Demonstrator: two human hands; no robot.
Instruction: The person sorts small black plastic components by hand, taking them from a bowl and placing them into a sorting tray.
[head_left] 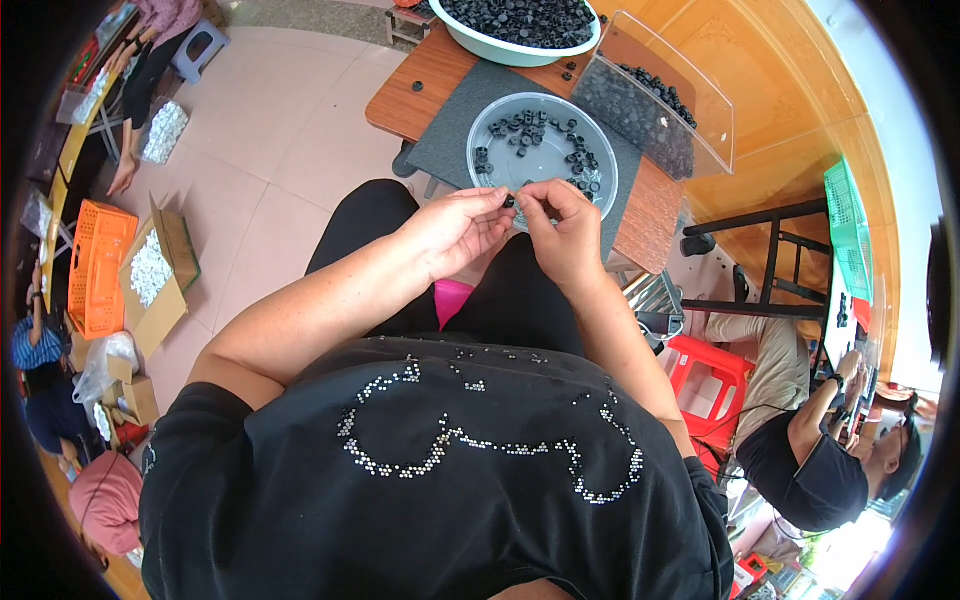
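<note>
head view: the left hand point(455, 232) and right hand point(562, 232) meet fingertip to fingertip, both pinching a small black part point(509, 201) over the near rim of the clear round dish point(490, 118). the dish lies on a dark mat point(450, 135), close to the wooden table's point(400, 95) near edge. a clear bin point(690, 100) just beside it crowds the right, a pale basin point(500, 50) the far edge. bare floor point(290, 140) lies open at left.

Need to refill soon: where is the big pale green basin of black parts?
In the head view, the pale green basin sits at the table's far edge, top centre, beyond the round clear tray.
</note>
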